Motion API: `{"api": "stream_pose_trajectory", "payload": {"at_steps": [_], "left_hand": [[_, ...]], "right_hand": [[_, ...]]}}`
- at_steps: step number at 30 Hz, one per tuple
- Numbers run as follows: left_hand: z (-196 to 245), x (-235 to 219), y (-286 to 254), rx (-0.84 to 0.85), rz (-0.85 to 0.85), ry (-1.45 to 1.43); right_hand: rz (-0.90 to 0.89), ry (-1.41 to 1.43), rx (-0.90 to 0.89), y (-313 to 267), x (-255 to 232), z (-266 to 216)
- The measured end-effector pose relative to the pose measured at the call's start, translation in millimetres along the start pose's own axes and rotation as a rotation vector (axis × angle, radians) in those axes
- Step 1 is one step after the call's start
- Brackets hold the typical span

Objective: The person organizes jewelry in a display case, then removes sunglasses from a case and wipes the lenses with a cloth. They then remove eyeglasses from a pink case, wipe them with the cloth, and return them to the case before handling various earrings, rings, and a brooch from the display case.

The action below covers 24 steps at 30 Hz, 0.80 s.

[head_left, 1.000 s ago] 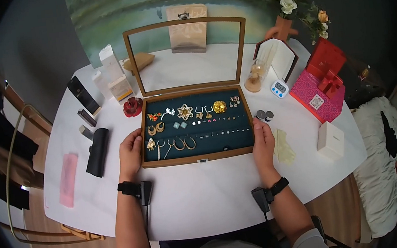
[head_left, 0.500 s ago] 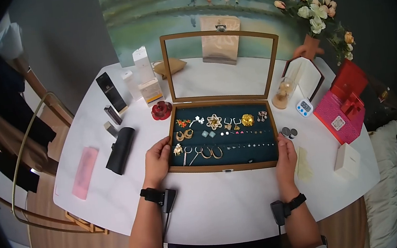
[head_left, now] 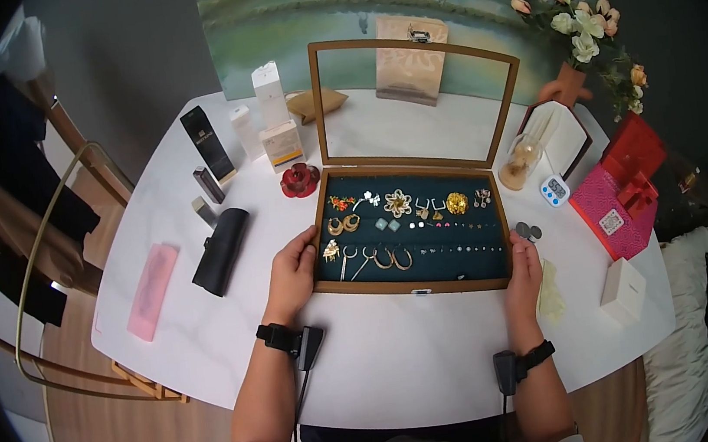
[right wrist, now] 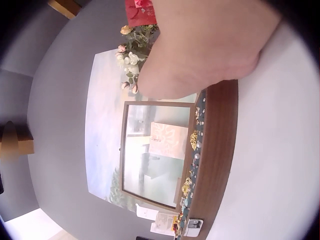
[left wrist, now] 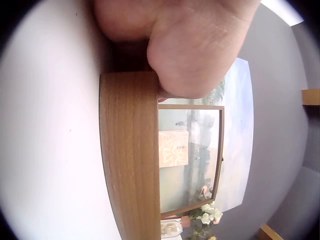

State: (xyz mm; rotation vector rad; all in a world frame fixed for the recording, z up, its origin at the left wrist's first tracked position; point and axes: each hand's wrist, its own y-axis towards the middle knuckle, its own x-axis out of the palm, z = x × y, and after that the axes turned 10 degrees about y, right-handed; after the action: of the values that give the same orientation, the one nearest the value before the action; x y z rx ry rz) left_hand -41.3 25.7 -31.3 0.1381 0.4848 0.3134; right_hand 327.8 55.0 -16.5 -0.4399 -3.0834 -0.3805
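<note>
A wooden jewelry case (head_left: 370, 287) lies on the white table with its glass-paned lid (head_left: 425, 158) raised. Rows of earrings and brooches, among them a yellow flower piece (head_left: 457, 203) and gold hoops (head_left: 402, 257), sit on its dark green lining. My left hand (head_left: 293, 271) grips the case's left side, thumb on the rim. At the right side my right hand (head_left: 523, 276) holds the edge, thumb up, its fingers partly hidden. In the left wrist view the hand (left wrist: 185, 45) meets the case's corner; the right wrist view shows the other hand (right wrist: 200, 50) at the opposite corner.
A black case (head_left: 221, 252), a pink pouch (head_left: 152, 292), a red flower-shaped item (head_left: 300, 180) and several boxes stand left. On the right are a timer (head_left: 554, 190), a pink gift box (head_left: 615, 210), a white box (head_left: 622, 292) and small round tins (head_left: 527, 231).
The head view has swung, so the case and table appear farther right in the picture. Both hands keep their places at the case's sides, and the lid stays raised.
</note>
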Motion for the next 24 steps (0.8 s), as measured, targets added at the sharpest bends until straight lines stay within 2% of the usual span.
{"api": "stream_pose_trajectory", "payload": {"at_steps": [9,11,12,14,15,17,18,19,20,21,23,24], "left_hand": [[0,-2,1,-0.064,0.046,-0.075],[9,-14,-3,-0.131,0.21,0.149],[-2,-18,-1,-0.021,0.457,0.242],[-34,-40,8,0.134,0.775,0.495],[-31,-57,5,0.035,0.729,0.65],[-26,-62,2,-0.189,0.788,1.111],[-34,-63,1,-0.189,0.789,1.111],[-47,-66,-1,-0.274,0.717,1.161],[-43,-67,-2,-0.359,0.641,1.209],[-39,-68,-3,-0.359,0.641,1.211],[-22,-72,-7,-0.419,0.515,1.035],[-17,-74,-7,-0.413,0.506,1.038]], "right_hand": [[0.024,-0.012,0.005,-1,-2,2],[0.025,-0.034,0.012,-2,-4,1],[0.036,-0.053,0.009,-3,-5,1],[0.036,-0.049,0.013,-4,-6,0],[0.04,-0.05,0.015,-4,-7,0],[0.037,-0.025,0.025,-5,-7,0],[0.035,-0.001,0.032,-5,-7,0],[0.036,0.0,0.031,-4,-8,2],[0.033,0.003,0.025,-3,-9,5],[0.03,0.006,0.02,-3,-9,8],[0.023,0.004,0.012,-3,-8,10],[0.019,-0.001,0.002,-2,-10,11]]}}
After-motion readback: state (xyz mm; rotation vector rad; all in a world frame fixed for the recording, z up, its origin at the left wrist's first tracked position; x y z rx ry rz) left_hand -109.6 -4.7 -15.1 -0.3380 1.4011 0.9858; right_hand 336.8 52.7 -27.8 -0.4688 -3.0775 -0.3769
